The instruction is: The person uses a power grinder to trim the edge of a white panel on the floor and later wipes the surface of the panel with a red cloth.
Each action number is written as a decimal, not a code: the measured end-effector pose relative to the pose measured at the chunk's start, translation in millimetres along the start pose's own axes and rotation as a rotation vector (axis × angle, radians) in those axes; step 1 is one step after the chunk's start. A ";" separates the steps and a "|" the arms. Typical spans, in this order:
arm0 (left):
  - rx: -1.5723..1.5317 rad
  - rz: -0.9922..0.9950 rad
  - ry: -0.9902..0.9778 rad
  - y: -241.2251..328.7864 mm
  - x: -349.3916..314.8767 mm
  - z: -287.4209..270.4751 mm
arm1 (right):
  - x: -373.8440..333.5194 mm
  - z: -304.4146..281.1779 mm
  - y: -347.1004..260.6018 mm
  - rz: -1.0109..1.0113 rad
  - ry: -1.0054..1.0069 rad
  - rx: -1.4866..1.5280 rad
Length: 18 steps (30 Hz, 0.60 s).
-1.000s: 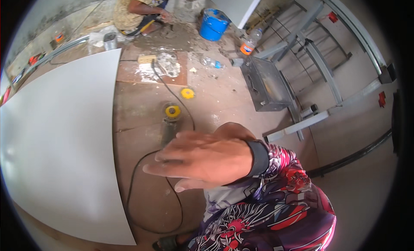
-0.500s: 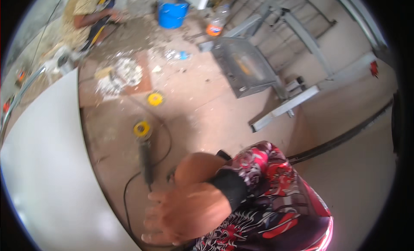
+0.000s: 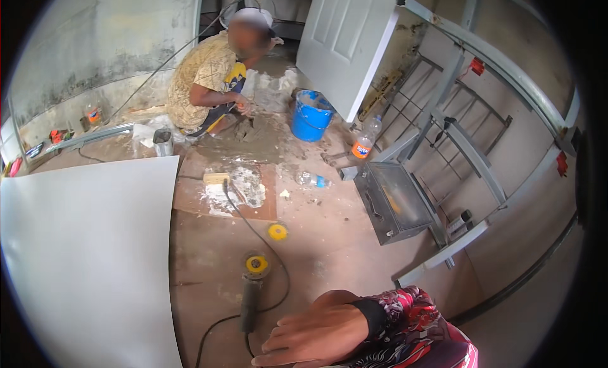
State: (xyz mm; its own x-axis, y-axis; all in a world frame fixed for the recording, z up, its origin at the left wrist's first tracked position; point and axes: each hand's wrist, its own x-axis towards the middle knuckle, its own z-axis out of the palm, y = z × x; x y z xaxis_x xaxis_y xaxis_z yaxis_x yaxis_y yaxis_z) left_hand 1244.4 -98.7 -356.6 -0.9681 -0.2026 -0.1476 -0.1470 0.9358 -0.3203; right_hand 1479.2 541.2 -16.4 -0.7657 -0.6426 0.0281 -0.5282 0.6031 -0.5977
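My right hand (image 3: 316, 336) reaches in from the lower right, back up, fingers stretched toward the left and holding nothing. It has a black cuff and a red, black and white patterned sleeve (image 3: 430, 324). Behind it shows a patch of skin (image 3: 337, 297), seemingly my left hand; its fingers are hidden. Nearest to my right hand, an angle grinder (image 3: 251, 298) with a yellow-centred disc lies on the floor, apart from the fingers. Its black cord (image 3: 286, 282) curves to a pale socket block (image 3: 216, 178). A loose yellow disc (image 3: 277, 232) lies farther off.
A white sheet (image 3: 95, 260) fills the left. Beyond, a person (image 3: 202, 83) squats by wet mortar (image 3: 250, 137). A blue bucket (image 3: 311, 118), bottles (image 3: 362, 145) and a white door (image 3: 345, 39) stand at the back. A grey metal frame (image 3: 453, 140) and dark box (image 3: 396, 200) occupy the right.
The view has tilted up, so the floor things and my right hand sit lower in it. The squatting person and the door show more fully. My right hand stays open.
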 end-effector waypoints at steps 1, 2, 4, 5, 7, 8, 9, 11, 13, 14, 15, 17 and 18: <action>0.014 -0.014 -0.008 -8.2 -3.5 0.3 | -0.8 1.9 6.9 -0.009 -0.003 0.016; 0.021 -0.018 -0.010 -5.9 -4.3 5.4 | -2.8 4.8 18.3 -0.011 -0.022 -0.029; 0.025 0.005 -0.017 -10.2 -5.9 11.5 | -0.7 9.3 12.9 0.021 -0.032 -0.104; 0.025 0.019 -0.018 -4.8 -2.0 14.6 | 1.5 7.5 9.6 0.067 -0.092 -0.102; 0.048 0.047 -0.030 2.8 4.4 19.4 | 3.2 8.5 17.6 0.103 -0.152 -0.085; 0.073 0.060 -0.035 0.8 5.7 23.4 | 3.4 13.2 22.3 0.071 -0.120 -0.072; 0.109 0.089 -0.046 -4.0 8.9 29.3 | 2.1 14.2 27.6 0.040 -0.091 -0.069; 0.289 0.194 -0.064 -27.5 14.6 41.5 | 4.0 16.2 30.1 0.019 -0.087 -0.065; -0.006 0.002 -0.071 54.9 -20.9 -30.2 | 4.5 21.7 33.6 0.063 -0.088 -0.079; 0.003 -0.016 -0.065 35.6 -22.8 -29.0 | 5.2 18.2 28.7 0.050 -0.092 -0.067; 0.009 0.018 -0.011 14.5 -19.4 -13.3 | 7.0 17.0 26.0 0.043 -0.102 -0.054; 0.015 0.041 0.035 -1.5 -15.5 2.3 | 8.8 15.3 23.9 0.028 -0.112 -0.044; -0.097 0.040 0.030 -9.0 -19.6 4.4 | 11.5 16.5 25.3 0.010 -0.124 -0.032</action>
State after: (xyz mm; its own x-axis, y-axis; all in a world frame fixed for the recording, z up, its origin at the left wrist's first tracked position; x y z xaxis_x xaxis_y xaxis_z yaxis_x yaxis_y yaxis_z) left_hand 1265.6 -104.4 -355.0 -0.9790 -0.1573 -0.1300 -0.1259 0.9668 -0.2223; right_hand 1463.1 541.3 -44.5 -0.7208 -0.6887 -0.0778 -0.5338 0.6232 -0.5715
